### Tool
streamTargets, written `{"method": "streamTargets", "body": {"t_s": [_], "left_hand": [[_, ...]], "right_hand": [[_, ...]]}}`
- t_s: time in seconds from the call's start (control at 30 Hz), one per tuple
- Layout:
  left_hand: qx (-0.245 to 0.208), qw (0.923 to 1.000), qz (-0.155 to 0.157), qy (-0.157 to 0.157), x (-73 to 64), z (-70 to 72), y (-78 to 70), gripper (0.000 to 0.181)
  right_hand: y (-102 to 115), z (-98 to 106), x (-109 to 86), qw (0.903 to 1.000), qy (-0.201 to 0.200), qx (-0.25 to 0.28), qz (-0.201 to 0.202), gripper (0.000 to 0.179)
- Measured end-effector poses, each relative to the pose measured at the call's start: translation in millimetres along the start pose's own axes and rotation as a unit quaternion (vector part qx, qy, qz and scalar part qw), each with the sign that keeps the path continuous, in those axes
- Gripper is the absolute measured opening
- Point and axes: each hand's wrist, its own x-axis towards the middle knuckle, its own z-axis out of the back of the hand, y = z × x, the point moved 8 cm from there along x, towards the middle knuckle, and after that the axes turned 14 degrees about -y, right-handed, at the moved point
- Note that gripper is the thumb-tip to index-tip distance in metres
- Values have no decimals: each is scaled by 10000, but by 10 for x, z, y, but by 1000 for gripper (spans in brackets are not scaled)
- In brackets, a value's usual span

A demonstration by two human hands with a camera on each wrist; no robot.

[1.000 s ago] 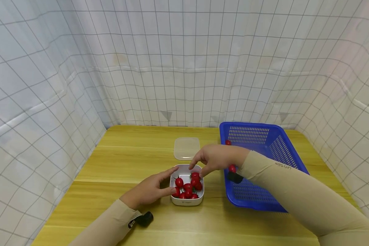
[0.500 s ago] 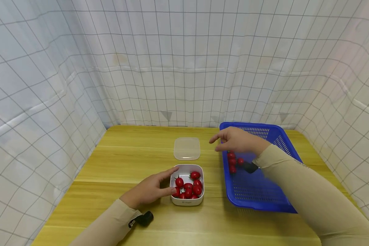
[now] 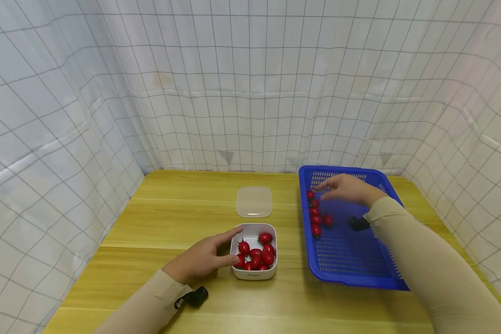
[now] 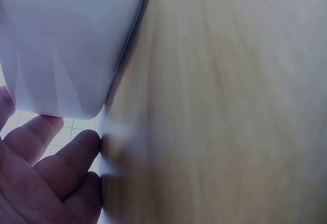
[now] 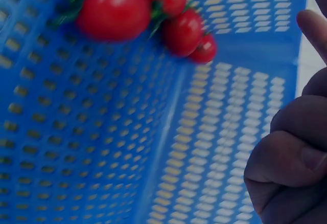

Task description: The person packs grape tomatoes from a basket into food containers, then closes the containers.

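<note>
In the head view my left hand (image 3: 204,256) rests against the left side of a white square container (image 3: 253,274), thumb at its rim and index finger along the back left corner. Several cherry tomatoes (image 3: 256,262) lie in the container. Fingertips (image 4: 46,121) touch its wall in the left wrist view, while other fingers rest on the table. Over the blue basket (image 3: 350,281) hovers my right hand (image 3: 346,188), holding nothing, thumb and index finger apart. Just left of those fingertips, several more cherry tomatoes (image 3: 314,211) line the basket's left wall; they also show in the right wrist view.
A clear flat lid (image 3: 253,202) lies behind the container on the wooden table (image 3: 171,222). White gridded curtains (image 3: 250,93) stand around the back and sides. The basket's raised rim borders the right-hand work area.
My right hand has moved right from above the container to over the basket, uncovering the tomatoes there. The left hand and the container have stayed in place.
</note>
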Motion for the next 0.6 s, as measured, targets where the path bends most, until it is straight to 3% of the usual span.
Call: {"method": "streamTargets", "body": {"t_s": [0.37,0.6], "left_hand": [[-26,10000,-37,38,15,-24,0,76],[108,9999,-24,15,16,-9,-19,78]], "right_hand": [[-236,-169,-84,9944,932,-498,-66,46],[-249,-243,-94,9916,1076,-717,87,45]]}}
